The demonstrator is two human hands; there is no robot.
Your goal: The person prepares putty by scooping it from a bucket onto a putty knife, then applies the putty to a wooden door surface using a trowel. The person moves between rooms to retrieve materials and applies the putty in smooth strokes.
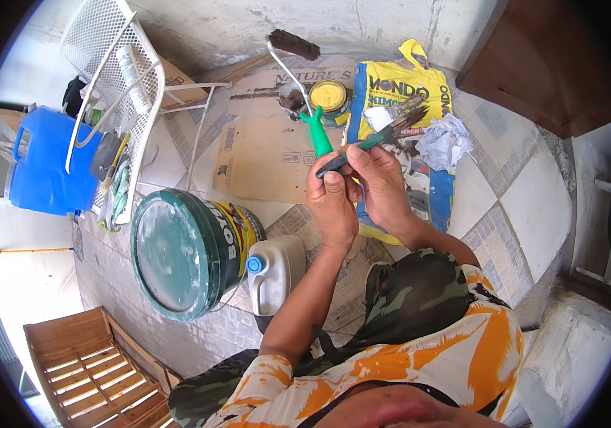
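My left hand [332, 198] grips the green handle of a small paint roller [317, 131], whose dark, paint-covered sleeve points up and away. Against its fingers lies the dark handle end of a paintbrush [377, 138]. My right hand [383, 184] pinches that brush by its green handle, and the worn bristles point to the upper right. Beyond the hands, an open can with yellow contents [329, 96] stands on flattened cardboard [257, 155]. A yellow and blue Mondo sack [436, 88] lies to the right, with crumpled white paper [444, 142] on it.
A green-lidded Boysen bucket [171, 254] and a translucent jug with a blue cap [284, 267] stand at the left. Farther left are a white metal mesh chair [161, 80] and a blue container [51, 160]. A wooden slatted frame [64, 331] is at lower left.
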